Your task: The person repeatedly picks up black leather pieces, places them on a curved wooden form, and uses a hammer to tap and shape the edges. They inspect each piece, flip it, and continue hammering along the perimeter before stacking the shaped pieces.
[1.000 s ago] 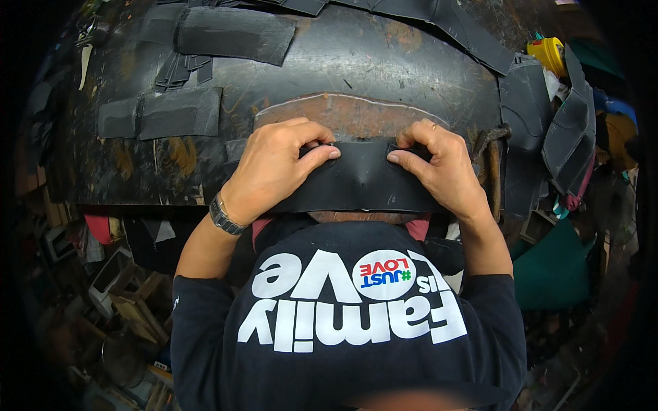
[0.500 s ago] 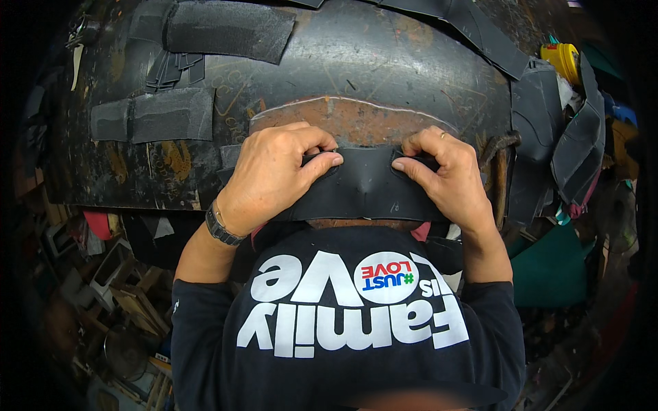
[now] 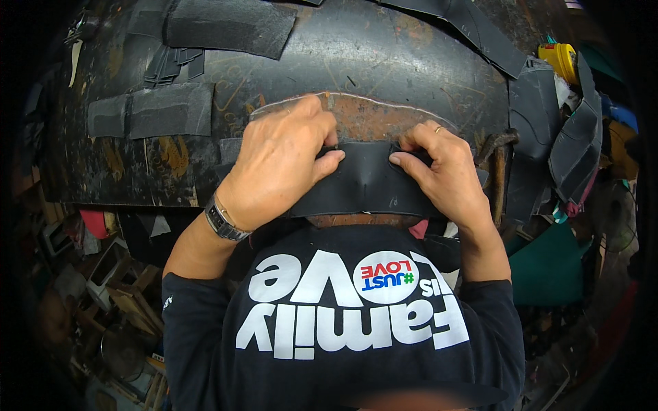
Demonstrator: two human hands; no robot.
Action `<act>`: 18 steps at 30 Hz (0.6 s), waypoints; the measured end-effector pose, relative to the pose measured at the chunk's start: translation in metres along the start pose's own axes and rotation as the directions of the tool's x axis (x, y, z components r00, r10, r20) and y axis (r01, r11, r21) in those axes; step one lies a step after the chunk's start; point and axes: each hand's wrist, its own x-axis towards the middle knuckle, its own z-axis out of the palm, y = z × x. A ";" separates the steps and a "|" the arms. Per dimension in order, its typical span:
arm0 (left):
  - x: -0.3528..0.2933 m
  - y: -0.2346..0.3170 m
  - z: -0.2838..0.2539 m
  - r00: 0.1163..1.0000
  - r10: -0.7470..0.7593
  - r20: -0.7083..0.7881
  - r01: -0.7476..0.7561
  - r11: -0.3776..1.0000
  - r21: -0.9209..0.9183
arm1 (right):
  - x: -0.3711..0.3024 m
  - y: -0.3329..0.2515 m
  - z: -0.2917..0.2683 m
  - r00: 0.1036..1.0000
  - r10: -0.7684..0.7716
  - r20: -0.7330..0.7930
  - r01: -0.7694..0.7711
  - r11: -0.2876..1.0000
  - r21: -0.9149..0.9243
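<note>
A black sheet of leather-like material (image 3: 363,179) lies at the near edge of the dark worktable, with a small crease down its middle. My left hand (image 3: 279,161) is on the sheet's left part, fingers curled down and thumb near its upper edge. My right hand (image 3: 444,168) pinches the upper right edge between thumb and bent fingers, where the material looks folded over. The fingertips of my left hand are partly hidden behind its thumb and knuckles. Beyond the sheet is a worn brown patch (image 3: 367,118) bordered by a pale curved line.
Black cut pieces (image 3: 171,111) lie at the left of the worktable (image 3: 343,61), and a larger one (image 3: 229,27) farther back. A hammer-like tool (image 3: 500,171) rests right of my right hand. Black sheets (image 3: 534,130) and a yellow tub (image 3: 558,60) are at the right.
My left hand has risen and turned slightly, its knuckles now farther up over the brown patch and its thumb apart from the index finger. The right hand stays almost in place.
</note>
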 end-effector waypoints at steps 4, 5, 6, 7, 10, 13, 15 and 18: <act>0.008 -0.009 -0.004 0.995 0.049 -0.090 -0.044 0.998 0.055 | -0.002 -0.001 0.000 1.000 -0.014 0.000 0.014 0.999 -0.036; 0.006 -0.009 -0.003 0.995 0.072 -0.063 -0.072 0.997 0.005 | -0.002 -0.001 0.001 1.000 -0.025 -0.004 0.025 0.999 -0.037; 0.006 -0.009 -0.002 0.996 0.088 -0.032 -0.090 0.993 -0.078 | -0.003 -0.001 0.001 0.999 -0.035 -0.012 0.035 0.999 -0.036; 0.005 -0.010 -0.001 0.994 0.110 -0.007 -0.109 0.982 -0.157 | -0.004 -0.001 0.002 0.998 -0.053 -0.022 0.052 0.997 -0.058; 0.003 -0.010 0.004 0.992 0.119 0.046 -0.099 0.946 -0.309 | -0.009 0.000 0.005 0.984 -0.154 -0.084 0.146 0.985 -0.092; 0.001 -0.009 0.005 0.985 0.109 0.134 -0.026 0.861 -0.507 | -0.016 -0.001 0.010 0.935 -0.313 -0.170 0.301 0.949 -0.093; -0.001 -0.008 0.003 0.972 0.103 0.211 0.065 0.745 -0.664 | -0.021 -0.003 0.011 0.901 -0.381 -0.209 0.370 0.925 -0.089; -0.006 -0.006 -0.004 0.949 0.110 0.296 0.182 0.576 -0.797 | -0.028 -0.005 0.011 0.867 -0.444 -0.226 0.430 0.896 -0.113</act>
